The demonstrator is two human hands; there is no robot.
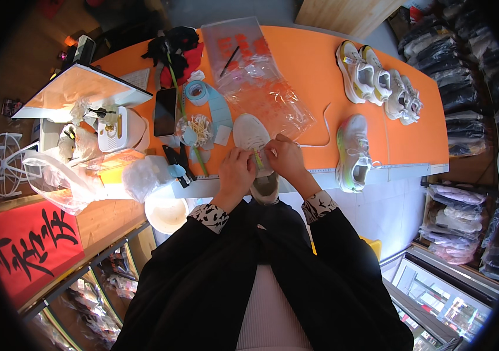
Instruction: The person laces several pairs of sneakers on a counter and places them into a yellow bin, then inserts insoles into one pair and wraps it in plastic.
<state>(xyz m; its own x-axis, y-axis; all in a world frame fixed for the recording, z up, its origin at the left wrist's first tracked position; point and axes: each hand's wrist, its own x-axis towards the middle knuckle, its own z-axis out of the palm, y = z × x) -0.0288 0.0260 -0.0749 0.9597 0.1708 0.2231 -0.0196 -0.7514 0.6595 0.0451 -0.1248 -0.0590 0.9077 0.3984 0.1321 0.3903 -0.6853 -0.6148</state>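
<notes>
A white sneaker (pixel 251 130) lies before me at the table's near edge, toe pointing away and heel toward my body. My left hand (pixel 237 173) grips its left side beside the tongue (pixel 259 159), which has a yellow-green patch. From the right, my right hand (pixel 285 158) pinches at the lacing area, its fingertips partly hiding what they hold. A loose white shoelace (pixel 326 131) runs out from behind this hand and curves over the orange tabletop. Right of it stands a laced white sneaker (pixel 354 151) with green on its sole.
Two pairs of sneakers (pixel 363 74) (pixel 403 96) stand at the far right of the orange table (pixel 302 57). Clear plastic bags (pixel 262 87) lie ahead. On the left are a label roll (pixel 196 93), a phone (pixel 165 112), cotton swabs (pixel 199 129), black scissors (pixel 179 162) and a monitor (pixel 87 92).
</notes>
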